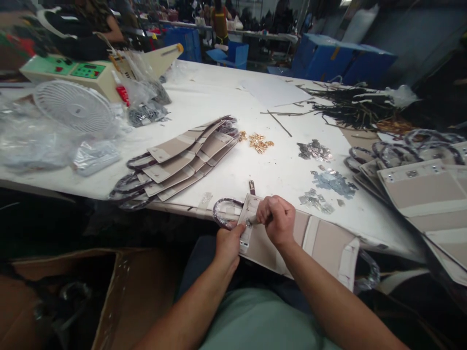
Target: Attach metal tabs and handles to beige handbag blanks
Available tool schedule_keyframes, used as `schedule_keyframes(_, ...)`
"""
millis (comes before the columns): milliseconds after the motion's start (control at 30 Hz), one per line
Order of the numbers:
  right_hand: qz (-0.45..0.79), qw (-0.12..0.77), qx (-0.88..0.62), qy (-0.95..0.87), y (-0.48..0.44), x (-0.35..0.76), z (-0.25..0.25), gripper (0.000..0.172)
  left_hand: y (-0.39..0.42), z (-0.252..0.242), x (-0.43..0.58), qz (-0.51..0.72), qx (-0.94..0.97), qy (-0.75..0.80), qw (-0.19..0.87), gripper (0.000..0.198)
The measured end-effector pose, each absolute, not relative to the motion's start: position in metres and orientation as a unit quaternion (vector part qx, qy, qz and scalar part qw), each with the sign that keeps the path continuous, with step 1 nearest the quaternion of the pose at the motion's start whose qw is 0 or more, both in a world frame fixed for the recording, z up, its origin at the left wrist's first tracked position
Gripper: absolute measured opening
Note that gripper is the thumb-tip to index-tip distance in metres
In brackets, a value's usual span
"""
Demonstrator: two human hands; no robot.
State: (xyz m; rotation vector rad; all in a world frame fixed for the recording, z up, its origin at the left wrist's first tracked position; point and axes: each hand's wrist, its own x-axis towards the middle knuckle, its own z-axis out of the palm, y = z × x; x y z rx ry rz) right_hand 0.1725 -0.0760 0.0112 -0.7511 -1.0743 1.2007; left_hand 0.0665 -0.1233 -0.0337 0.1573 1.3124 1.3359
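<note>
A flat beige bag panel (321, 243) with a plastic-wrapped handle (223, 210) lies across the table's near edge, over my lap. My left hand (228, 243) is closed on the panel's left end, thumb on its white strip. My right hand (277, 219) is closed in a pinch on a small tool or metal piece, pressed to the panel near a silver fitting (248, 222). What exactly it pinches is too small to tell.
Stacked beige panels (182, 160) lie to the left, and more panels (426, 194) to the right. Gold fittings (260, 142) and silver plates (330, 182) are scattered mid-table. Plastic bags (32, 138), a fan grille (75, 104) and a machine (73, 70) stand far left. A cardboard box (120, 291) sits below.
</note>
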Motion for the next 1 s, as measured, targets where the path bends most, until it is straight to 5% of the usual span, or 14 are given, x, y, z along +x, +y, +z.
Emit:
schedule_keyframes(200, 0.464, 0.478, -0.409, -0.623, -0.062, 0.158, 0.033, 0.050, -0.126, -0.034, 0.067, 0.575, 0.091, 0.571, 0.579, 0.018)
schedule_keyframes(633, 0.416, 0.312, -0.416, -0.746, -0.059, 0.119, 0.044, 0.043, -0.129, -0.041, 0.063, 0.574, 0.106, 0.590, 0.558, 0.015)
schedule_keyframes(1000, 0.457, 0.555, -0.378, -0.583, -0.063, 0.155, 0.032, 0.051, -0.128, -0.053, 0.063, 0.588, 0.098, 0.548, 0.587, 0.020)
